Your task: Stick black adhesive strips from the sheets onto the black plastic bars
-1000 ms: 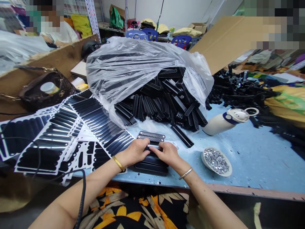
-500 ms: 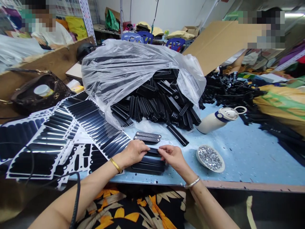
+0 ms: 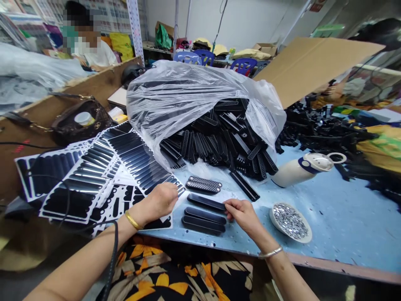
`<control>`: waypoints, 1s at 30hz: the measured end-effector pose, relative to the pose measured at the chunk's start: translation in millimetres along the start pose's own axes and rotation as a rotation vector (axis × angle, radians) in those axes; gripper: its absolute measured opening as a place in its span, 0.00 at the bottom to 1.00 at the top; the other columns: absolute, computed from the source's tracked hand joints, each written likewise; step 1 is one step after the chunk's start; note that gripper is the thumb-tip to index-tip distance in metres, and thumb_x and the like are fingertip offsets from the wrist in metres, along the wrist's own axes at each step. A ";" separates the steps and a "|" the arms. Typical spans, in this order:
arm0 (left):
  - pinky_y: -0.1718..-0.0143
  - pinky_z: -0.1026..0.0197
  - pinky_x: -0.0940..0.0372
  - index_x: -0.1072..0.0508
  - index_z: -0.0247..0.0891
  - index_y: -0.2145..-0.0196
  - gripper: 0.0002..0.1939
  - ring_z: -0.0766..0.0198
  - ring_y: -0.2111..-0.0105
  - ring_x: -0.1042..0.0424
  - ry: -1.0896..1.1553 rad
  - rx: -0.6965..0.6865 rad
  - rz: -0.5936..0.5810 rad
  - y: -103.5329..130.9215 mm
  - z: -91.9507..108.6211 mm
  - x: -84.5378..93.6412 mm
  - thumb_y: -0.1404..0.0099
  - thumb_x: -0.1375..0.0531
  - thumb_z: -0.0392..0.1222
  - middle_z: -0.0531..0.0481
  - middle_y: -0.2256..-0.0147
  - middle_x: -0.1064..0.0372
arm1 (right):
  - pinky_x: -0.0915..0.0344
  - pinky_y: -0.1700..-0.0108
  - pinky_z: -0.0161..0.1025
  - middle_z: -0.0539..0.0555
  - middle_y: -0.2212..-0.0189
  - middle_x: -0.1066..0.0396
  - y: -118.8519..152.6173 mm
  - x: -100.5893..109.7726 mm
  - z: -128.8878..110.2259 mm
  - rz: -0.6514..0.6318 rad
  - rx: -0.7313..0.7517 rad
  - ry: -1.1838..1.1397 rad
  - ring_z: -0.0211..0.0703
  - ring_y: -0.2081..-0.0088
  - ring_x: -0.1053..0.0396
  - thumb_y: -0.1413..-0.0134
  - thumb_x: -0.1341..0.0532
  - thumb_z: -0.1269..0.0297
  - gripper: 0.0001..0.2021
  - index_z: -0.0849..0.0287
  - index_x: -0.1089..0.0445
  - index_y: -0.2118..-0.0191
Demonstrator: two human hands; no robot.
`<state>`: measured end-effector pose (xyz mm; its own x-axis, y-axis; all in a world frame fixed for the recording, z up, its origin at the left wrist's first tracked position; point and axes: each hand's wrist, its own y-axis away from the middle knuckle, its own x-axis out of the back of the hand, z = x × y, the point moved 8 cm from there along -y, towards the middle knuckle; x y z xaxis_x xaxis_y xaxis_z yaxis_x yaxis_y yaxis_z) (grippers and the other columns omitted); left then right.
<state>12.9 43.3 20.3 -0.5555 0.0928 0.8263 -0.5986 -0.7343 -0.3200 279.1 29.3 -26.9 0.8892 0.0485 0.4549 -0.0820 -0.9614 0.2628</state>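
My right hand [image 3: 243, 214] pinches the right end of a long black strip-shaped piece [image 3: 206, 202] with rounded ends, which lies on the blue table. Nearer to me, two similar black pieces [image 3: 203, 223] rest side by side. Over the edge of the sheets of black stickers [image 3: 134, 159], my left hand [image 3: 161, 201] is closed with its fingertips turned away; what it holds, if anything, is hidden. Just beyond the strip sit two black pieces with a patterned mesh face [image 3: 204, 184]. A single black slotted piece [image 3: 244, 186] lies behind my right hand.
A clear plastic bag [image 3: 188, 83] spills many black parts [image 3: 216, 138] at the back. To the right stand a white bowl of small metal parts [image 3: 290, 222] and a tilted cream bottle [image 3: 300, 169]. A brown handbag [image 3: 79, 119] is at left; a person [image 3: 94, 52] sits beyond.
My left hand has left the black strip and moved left to the sticker sheets. My right hand stays at the strip's right end. The camera view has shifted.
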 end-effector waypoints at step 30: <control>0.39 0.31 0.51 0.26 0.35 0.48 0.37 0.30 0.36 0.49 -0.144 0.176 -0.075 80.4 -38.7 8.6 0.51 0.30 0.58 0.31 0.40 0.39 | 0.38 0.74 0.36 0.53 0.81 0.26 -23.2 -73.4 -59.4 -0.031 0.477 0.479 0.42 0.77 0.30 0.46 0.42 0.55 0.17 0.57 0.24 0.79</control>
<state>-62.3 11.0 -16.2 -0.4173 0.0638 0.9065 -0.5181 -0.8363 -0.1796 189.0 64.2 -15.9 0.5814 0.0866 0.8090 0.2453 -0.9667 -0.0729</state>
